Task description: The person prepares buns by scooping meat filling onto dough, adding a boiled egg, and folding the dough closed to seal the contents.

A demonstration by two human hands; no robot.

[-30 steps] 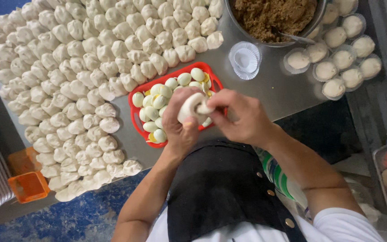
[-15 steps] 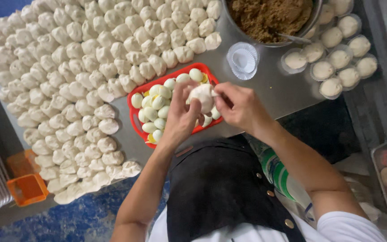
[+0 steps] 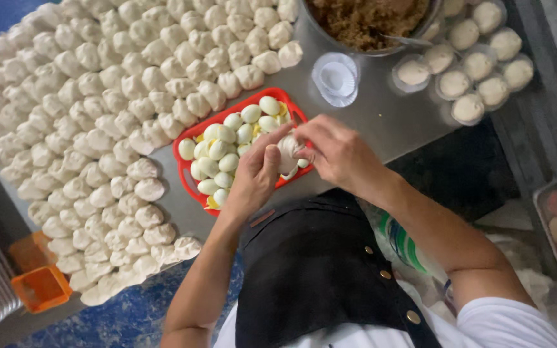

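Note:
Both hands meet over the near right corner of a red tray (image 3: 191, 177) filled with halved boiled eggs (image 3: 227, 138). My left hand (image 3: 256, 177) cups a white dough bun (image 3: 288, 149) from the left. On the other side, my right hand (image 3: 336, 154) pinches its top with the fingertips. The bun is small and round, partly hidden by my fingers.
Rows of several shaped dough pieces (image 3: 98, 103) cover the metal table's (image 3: 381, 125) left half. A bowl of brown filling (image 3: 372, 22) stands at the top, with a stack of paper cups (image 3: 336, 78) below it and finished buns in cups (image 3: 469, 61) to the right. An orange container (image 3: 37, 283) sits low left.
The hands have shifted a little up and right over the tray. The dough looks more closed and more hidden between the fingers than a second ago.

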